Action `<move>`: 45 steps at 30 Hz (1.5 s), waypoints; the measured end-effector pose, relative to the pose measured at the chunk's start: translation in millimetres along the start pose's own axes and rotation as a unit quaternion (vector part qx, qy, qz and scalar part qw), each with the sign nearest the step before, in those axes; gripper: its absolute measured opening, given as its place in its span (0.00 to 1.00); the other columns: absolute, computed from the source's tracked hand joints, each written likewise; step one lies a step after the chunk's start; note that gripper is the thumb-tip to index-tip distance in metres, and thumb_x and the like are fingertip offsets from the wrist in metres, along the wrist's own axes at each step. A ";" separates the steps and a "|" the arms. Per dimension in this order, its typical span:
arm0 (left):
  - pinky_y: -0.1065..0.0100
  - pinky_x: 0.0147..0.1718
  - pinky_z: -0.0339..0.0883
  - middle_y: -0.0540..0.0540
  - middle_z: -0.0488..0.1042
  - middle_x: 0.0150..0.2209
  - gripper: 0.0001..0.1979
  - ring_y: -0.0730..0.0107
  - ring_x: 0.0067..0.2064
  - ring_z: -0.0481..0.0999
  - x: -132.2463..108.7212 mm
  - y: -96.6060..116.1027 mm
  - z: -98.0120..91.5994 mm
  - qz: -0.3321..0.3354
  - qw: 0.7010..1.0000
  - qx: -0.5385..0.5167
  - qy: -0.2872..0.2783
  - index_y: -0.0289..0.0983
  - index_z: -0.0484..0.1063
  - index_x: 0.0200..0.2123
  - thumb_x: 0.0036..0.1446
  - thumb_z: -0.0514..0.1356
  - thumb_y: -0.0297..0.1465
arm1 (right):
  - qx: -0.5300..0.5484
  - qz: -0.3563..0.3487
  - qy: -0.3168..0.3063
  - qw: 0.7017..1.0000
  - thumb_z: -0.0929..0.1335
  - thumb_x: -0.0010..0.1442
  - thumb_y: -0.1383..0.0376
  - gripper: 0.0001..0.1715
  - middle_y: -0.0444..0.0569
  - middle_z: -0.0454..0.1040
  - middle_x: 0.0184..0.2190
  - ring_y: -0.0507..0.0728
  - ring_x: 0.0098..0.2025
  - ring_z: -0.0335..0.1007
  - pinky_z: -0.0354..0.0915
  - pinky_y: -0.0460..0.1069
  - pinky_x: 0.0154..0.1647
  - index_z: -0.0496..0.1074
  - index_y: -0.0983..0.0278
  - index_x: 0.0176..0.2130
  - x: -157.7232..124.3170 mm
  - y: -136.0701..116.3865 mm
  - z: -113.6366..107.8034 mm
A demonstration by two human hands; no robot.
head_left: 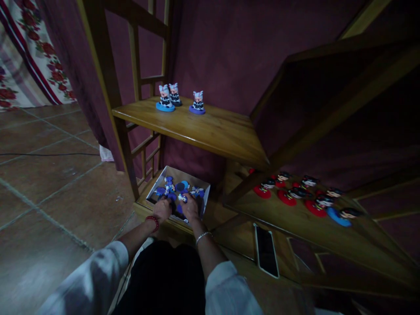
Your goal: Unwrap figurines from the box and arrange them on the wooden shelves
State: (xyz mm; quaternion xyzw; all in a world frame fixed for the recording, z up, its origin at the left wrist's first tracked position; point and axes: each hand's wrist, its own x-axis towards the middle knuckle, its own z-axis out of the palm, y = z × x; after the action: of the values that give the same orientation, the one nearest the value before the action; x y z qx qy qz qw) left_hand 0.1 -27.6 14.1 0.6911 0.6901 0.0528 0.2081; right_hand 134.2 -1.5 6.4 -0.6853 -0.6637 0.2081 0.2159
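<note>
Below, both hands touch round-based figurines in a shallow, straight-sided box.

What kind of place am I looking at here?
Probably a room in a home, though a small shop is possible: a wooden display shelf bearing little figurines, a floral curtain and a tiled floor.
</note>
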 end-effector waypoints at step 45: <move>0.72 0.47 0.63 0.41 0.65 0.54 0.19 0.70 0.45 0.73 12.6 -0.3 -0.6 -0.029 0.999 -0.017 0.039 0.37 0.69 0.47 0.53 0.49 0.23 | 0.033 0.040 -0.006 0.999 0.61 0.53 0.72 0.19 0.50 0.76 0.40 0.55 0.43 0.72 0.63 0.45 0.45 0.69 0.62 0.45 -28.0 0.8 10.2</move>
State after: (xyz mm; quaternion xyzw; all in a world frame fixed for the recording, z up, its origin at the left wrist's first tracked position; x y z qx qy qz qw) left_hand 0.1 -15.2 11.9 0.6649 0.7161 0.0854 0.1943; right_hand 128.1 -29.3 -2.4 -0.7026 -0.6297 0.2427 0.2255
